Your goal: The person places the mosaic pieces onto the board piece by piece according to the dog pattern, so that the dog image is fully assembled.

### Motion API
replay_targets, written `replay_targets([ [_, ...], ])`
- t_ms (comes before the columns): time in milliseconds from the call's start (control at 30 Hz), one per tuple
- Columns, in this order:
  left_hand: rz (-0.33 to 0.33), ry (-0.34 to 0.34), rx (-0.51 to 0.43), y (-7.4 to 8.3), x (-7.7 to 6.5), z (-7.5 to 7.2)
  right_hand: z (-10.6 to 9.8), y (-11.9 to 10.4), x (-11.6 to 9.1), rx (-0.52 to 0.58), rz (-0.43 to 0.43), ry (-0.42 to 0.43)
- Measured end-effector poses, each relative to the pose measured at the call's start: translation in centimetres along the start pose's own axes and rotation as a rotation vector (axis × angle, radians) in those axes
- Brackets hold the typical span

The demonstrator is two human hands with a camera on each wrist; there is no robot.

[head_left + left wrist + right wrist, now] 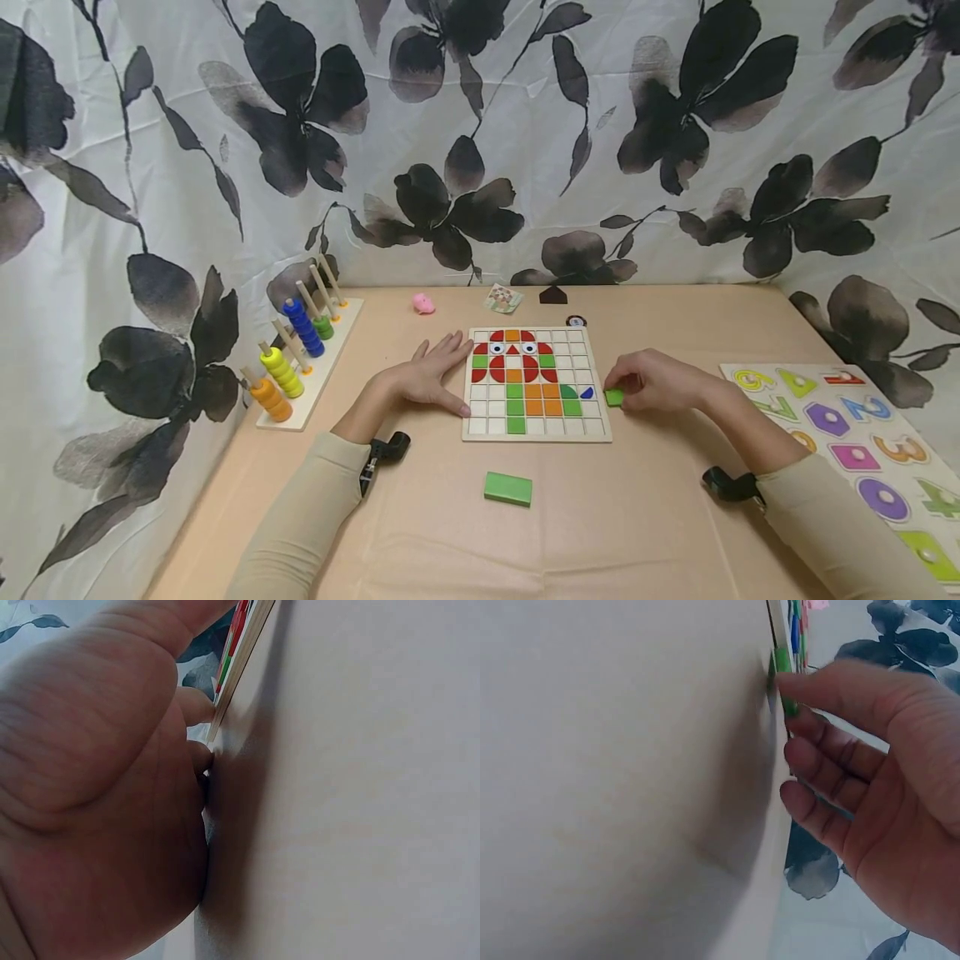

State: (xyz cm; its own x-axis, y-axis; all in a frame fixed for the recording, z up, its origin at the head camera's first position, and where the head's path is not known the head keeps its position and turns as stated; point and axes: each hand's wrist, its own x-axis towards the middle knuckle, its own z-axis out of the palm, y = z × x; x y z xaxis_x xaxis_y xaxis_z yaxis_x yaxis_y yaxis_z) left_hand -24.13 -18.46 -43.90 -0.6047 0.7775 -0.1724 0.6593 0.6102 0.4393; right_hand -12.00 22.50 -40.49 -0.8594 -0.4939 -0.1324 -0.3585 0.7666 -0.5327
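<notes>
A white gridded mosaic board (487, 427) lies on the table, bearing red, orange, green and blue tiles laid out like a bird with two round eyes. My left hand (423, 377) rests spread by its left edge, thumb tip at the rim; the left wrist view shows the palm side of that hand (97, 787) low over the table. Just off the board's right edge, my right hand (660, 381) pinches a small green square tile (614, 398) between thumb and forefinger. In the right wrist view the other fingers are loosely bent beside this tile (783, 660).
A green rectangular block (507, 489) lies in front of the board. To the left stands a bead counter (315, 379) with upright pegs. A number-and-shape puzzle (828, 394) lies at the right. Behind are a pink object (423, 304), a patterned card (503, 298) and a dark house-shaped piece (553, 295).
</notes>
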Motion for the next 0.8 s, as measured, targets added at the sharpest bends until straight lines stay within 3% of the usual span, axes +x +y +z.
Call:
replay_targets([
  [200, 0.005, 0.006, 0.002, 0.0, 0.0, -0.1, -0.3, -1.7, 0.5, 0.039, -0.038, 0.046],
  [333, 0.002, 0.001, 0.000, 0.0, 0.0, -0.1, 0.6, -3.8, 1.3, 0.059, -0.095, 0.009],
  [500, 0.001, -0.002, 0.009, -0.1, 0.1, 0.0, 2.0, -5.5, 1.9, -0.038, -0.175, -0.053],
  [800, 0.008, 0.005, 0.005, 0.0, 0.0, 0.1, 3.0, -6.0, 2.2, -0.147, -0.168, -0.077],
])
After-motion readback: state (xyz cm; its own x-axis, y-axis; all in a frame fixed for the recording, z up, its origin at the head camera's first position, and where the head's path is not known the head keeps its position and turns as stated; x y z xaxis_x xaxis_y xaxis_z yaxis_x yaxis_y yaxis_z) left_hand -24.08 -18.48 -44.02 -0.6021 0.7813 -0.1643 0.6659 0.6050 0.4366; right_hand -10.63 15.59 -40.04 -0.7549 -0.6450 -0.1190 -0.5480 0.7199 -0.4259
